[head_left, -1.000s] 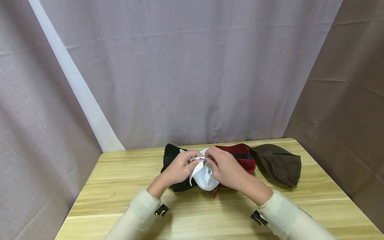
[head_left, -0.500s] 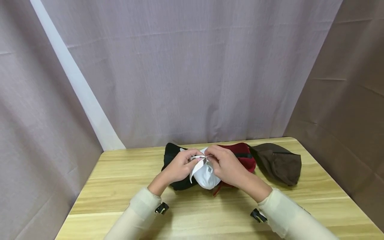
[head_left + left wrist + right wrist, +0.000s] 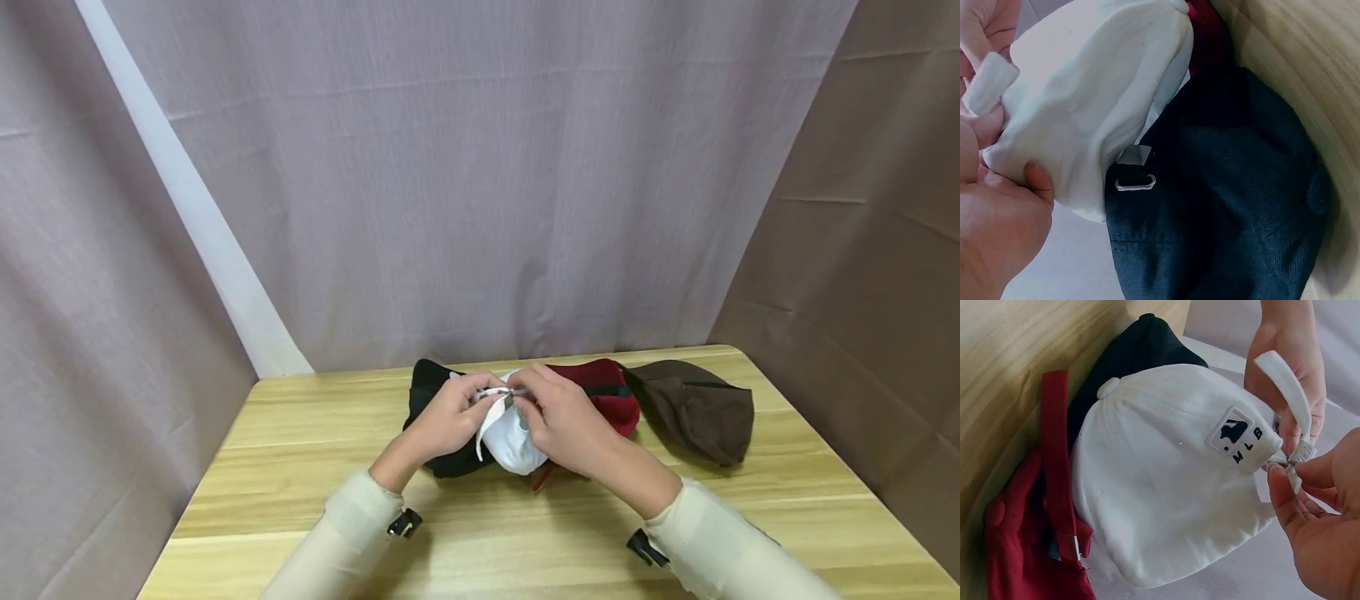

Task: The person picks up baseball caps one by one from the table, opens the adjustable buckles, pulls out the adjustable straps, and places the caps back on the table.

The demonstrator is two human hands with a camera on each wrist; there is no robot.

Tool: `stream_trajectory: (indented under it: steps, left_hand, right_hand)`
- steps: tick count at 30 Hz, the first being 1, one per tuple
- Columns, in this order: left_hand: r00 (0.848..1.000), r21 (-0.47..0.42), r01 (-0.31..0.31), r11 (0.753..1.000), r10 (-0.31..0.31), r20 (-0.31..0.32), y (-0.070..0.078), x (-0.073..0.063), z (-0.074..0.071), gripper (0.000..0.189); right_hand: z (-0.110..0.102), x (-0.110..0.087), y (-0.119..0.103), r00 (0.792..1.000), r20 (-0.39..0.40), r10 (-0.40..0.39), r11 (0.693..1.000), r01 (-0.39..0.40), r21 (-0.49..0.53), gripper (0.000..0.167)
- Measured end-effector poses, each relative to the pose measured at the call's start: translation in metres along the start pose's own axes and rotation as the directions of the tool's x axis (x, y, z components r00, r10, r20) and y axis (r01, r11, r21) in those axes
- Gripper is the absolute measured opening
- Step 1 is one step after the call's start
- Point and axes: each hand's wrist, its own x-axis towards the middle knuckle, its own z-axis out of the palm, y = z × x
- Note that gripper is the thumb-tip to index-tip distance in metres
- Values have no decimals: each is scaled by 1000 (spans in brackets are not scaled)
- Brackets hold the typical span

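Note:
A white baseball cap (image 3: 1166,469) with "MLB" on its side is held at its back opening by both hands. My left hand (image 3: 447,423) pinches the cap's edge beside its back strap (image 3: 1286,384), whose loose end sticks out. In the right wrist view, the thumb and fingers of my right hand (image 3: 1329,515) pinch at the small metal buckle (image 3: 1304,452) on that strap. Just left of the white cap lies a black cap (image 3: 1210,194) with a metal strap buckle (image 3: 1135,182). To the right is a dark red cap (image 3: 617,410), its strap (image 3: 1055,437) hanging loose.
A brown cap (image 3: 701,408) lies at the far right of the row. All the caps are near the back of the wooden table (image 3: 315,483). Grey curtains (image 3: 420,192) stand behind it, with a brown curtain (image 3: 862,275) at the right.
My right fingertips shift slightly left along the strap, closer to the left fingertips. The left hand stays almost in place, and the other caps do not move.

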Motion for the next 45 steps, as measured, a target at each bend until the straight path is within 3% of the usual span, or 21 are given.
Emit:
stream_trajectory:
  steps: [21, 32, 38, 45]
  left_hand:
    - [999, -5, 1, 1000, -1, 41, -4, -2, -1, 17]
    - [997, -34, -8, 999, 11, 75, -5, 0, -2, 16]
    - [996, -57, -6, 998, 11, 83, -7, -1, -2, 15]
    - [996, -99, 41, 994, -32, 84, -9, -8, -4, 16]
  right_hand:
    - [0, 2, 12, 992, 101, 72, 982, -88, 165, 11]
    - [-5, 3, 25, 962, 250, 112, 908, -202, 368, 5]
    - [-4, 4, 25, 968, 235, 88, 924, -168, 344, 12]
    - [3, 4, 19, 978, 200, 62, 956, -116, 270, 16]
